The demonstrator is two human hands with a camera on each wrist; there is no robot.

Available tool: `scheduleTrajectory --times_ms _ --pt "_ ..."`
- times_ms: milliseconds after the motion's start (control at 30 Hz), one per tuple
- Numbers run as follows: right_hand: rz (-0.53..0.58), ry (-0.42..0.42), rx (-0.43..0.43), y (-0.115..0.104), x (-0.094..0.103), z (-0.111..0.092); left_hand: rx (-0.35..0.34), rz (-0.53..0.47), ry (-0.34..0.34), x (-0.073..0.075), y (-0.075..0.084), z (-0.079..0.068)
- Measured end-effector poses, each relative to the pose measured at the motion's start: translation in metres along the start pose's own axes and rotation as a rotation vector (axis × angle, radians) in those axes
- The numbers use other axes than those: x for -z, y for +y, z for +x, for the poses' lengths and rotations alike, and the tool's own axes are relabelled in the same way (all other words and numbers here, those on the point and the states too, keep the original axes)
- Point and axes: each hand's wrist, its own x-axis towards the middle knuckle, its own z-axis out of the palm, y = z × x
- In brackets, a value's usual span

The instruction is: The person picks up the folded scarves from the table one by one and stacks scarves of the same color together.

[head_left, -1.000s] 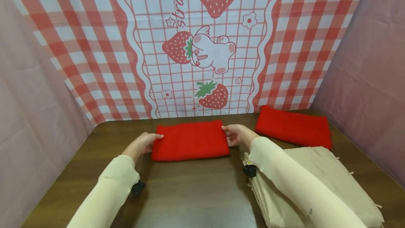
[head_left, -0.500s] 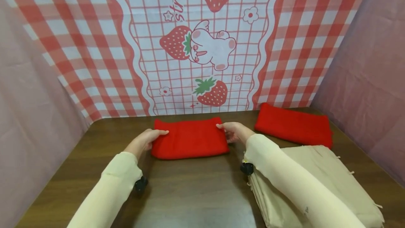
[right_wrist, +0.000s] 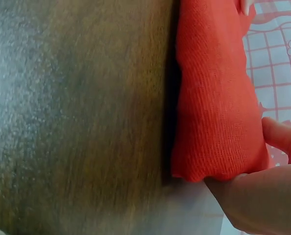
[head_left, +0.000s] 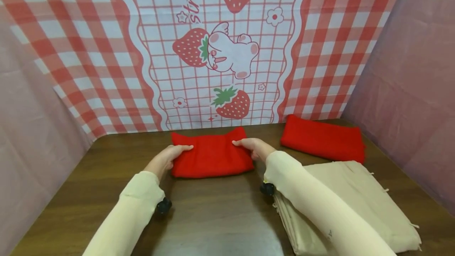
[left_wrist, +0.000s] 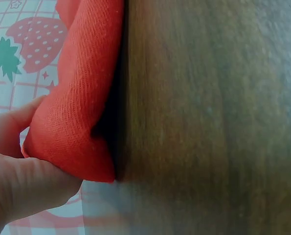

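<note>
A folded red knit cloth (head_left: 213, 157) lies on the brown wooden table, its back corners raised and its middle sagging slightly. My left hand (head_left: 166, 159) grips its left end, the thumb on top and the other fingers mostly hidden under the edge. At the opposite end my right hand (head_left: 256, 148) grips it the same way, thumb on top. Both wrist views show the cloth's ribbed front edge (left_wrist: 77, 112) and its end bunched between thumb and fingers (right_wrist: 287, 139). The underside of the cloth cannot be seen.
A second folded red cloth (head_left: 323, 139) lies at the back right. In front of it, partly under my right forearm, is a folded beige cloth (head_left: 359, 200) with small ties. A strawberry-print curtain (head_left: 227, 50) hangs behind the table (head_left: 213, 216); pink cloth walls stand at both sides.
Both hands have moved inward over the red cloth's ends, thumbs further onto its top. The cloth has bunched, with its back corners rising and its width shrinking slightly. The head view has shifted a little.
</note>
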Motion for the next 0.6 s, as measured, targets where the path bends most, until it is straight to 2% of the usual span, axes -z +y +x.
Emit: scheduleTrajectory --times_ms 133,233,400,600 --pt "0.038 -0.037 -0.026 0.001 0.002 0.002 0.018 -0.026 0.019 -0.001 -0.001 0.000" --pt "0.040 -0.058 -0.044 0.001 0.005 0.001 0.048 -0.081 0.026 0.002 -0.003 -0.002" --pt "0.004 -0.069 -0.040 -0.001 0.011 -0.003 0.052 -0.147 0.027 0.013 -0.005 -0.008" --pt "0.000 -0.075 -0.070 -0.001 0.019 -0.004 0.045 -0.154 0.033 0.028 -0.008 -0.016"
